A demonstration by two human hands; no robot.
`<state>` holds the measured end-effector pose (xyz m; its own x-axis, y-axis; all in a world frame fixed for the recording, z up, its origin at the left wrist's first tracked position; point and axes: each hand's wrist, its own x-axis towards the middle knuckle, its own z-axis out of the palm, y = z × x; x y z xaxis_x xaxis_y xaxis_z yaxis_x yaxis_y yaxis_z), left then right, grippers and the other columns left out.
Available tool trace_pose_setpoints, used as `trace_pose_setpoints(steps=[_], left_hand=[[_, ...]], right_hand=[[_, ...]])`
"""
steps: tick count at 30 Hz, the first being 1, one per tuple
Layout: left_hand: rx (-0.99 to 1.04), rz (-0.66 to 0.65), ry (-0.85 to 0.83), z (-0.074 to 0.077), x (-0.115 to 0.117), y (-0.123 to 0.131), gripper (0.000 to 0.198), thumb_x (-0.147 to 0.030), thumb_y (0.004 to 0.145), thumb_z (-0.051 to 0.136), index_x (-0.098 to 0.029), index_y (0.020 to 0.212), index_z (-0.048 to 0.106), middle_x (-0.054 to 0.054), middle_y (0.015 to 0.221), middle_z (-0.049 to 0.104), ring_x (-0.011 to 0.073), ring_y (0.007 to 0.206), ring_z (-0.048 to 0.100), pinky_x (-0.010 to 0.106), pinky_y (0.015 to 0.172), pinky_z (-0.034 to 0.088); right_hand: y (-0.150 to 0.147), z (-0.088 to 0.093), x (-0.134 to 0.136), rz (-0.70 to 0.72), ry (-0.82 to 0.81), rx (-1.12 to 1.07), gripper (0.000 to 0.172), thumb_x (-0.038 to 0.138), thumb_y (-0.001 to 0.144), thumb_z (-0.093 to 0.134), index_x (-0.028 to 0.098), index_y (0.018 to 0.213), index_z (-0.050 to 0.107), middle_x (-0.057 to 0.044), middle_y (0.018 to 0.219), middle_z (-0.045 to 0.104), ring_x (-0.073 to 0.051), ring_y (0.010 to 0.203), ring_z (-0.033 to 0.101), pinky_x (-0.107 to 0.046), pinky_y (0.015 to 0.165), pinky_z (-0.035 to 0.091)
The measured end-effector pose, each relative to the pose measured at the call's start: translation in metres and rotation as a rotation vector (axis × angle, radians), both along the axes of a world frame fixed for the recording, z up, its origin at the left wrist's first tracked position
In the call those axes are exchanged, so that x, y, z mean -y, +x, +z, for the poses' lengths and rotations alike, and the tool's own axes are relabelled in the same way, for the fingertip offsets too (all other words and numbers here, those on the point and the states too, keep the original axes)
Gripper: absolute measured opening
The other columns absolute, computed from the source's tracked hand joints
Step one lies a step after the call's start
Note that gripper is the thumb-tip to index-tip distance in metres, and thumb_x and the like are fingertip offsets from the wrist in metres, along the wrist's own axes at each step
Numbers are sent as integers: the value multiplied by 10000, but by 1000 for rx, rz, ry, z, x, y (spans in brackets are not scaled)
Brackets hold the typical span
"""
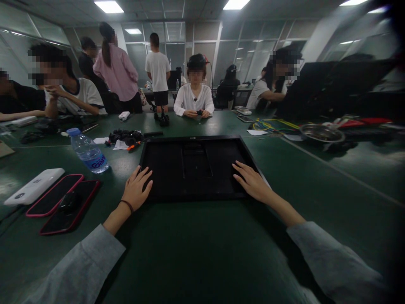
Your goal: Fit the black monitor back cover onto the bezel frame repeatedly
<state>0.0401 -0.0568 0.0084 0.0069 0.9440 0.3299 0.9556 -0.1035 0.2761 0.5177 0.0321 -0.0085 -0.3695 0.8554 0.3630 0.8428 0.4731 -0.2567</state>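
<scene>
A black rectangular shell (166,169), like a monitor housing, lies flat on the green table in front of me. It has a raised rim and a recessed panel in its middle, with a small pale mark on the far edge. My left hand (135,190) rests over its left rim, fingers spread, a dark band round the wrist. On the opposite side, my right hand (251,181) lies over the right rim with its fingers stretched inward. Neither hand is closed round anything.
Left of the shell stand a tilted-looking water bottle (88,152), a white power bank (34,185), two phones and a black mouse (70,202). Black cables (125,137) lie beyond. A metal bowl (322,133) and coloured wires sit far right. Several people surround the table (196,249).
</scene>
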Motion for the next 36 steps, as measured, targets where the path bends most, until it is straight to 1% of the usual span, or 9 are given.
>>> trace_pose_setpoints(steps=[4, 13, 22, 29, 32, 36], left_hand=[[-11, -12, 38, -1, 0, 0, 525, -421, 1015, 388, -206, 1445, 599, 84, 1598, 493, 322, 1573, 265, 593, 1218, 340], [-9, -39, 102, -9, -4, -5, 497, -423, 1010, 412, -230, 1416, 623, 74, 1573, 525, 326, 1558, 299, 601, 1207, 359], [22, -37, 100, -11, -5, -6, 516, -444, 1000, 411, -215, 1407, 630, 81, 1567, 532, 339, 1556, 299, 616, 1213, 342], [45, -44, 98, -12, -6, -7, 522, -456, 992, 417, -213, 1401, 634, 80, 1566, 534, 340, 1555, 301, 615, 1222, 326], [38, -44, 94, -12, -7, -7, 537, -457, 995, 410, -189, 1406, 630, 93, 1570, 528, 343, 1558, 292, 622, 1226, 315], [36, -55, 111, -12, -7, -8, 524, -455, 998, 416, -203, 1404, 629, 87, 1563, 536, 340, 1558, 293, 629, 1224, 318]], right_hand=[[0, 0, 0, 0, 5, -5, 563, 518, 1049, 370, 267, 1537, 491, -112, 1638, 421, -299, 1512, 390, -576, 1216, 358], [2, -5, -3, -6, 11, 0, 575, 521, 1044, 372, 258, 1542, 490, -110, 1639, 418, -295, 1508, 397, -560, 1214, 362], [1, -2, -1, -8, -9, 8, 601, 522, 1049, 357, 211, 1546, 487, -131, 1647, 401, -299, 1517, 379, -547, 1223, 349], [-1, 0, 1, -8, 9, -28, 557, 498, 1036, 397, 272, 1533, 506, -114, 1626, 437, -318, 1495, 415, -584, 1197, 375], [-1, -1, 0, -11, 11, -31, 553, 497, 1033, 402, 273, 1526, 512, -114, 1622, 443, -319, 1491, 420, -585, 1193, 381], [0, -1, 0, -5, 20, -28, 548, 490, 1035, 405, 256, 1517, 519, -121, 1617, 448, -306, 1495, 416, -566, 1203, 374]])
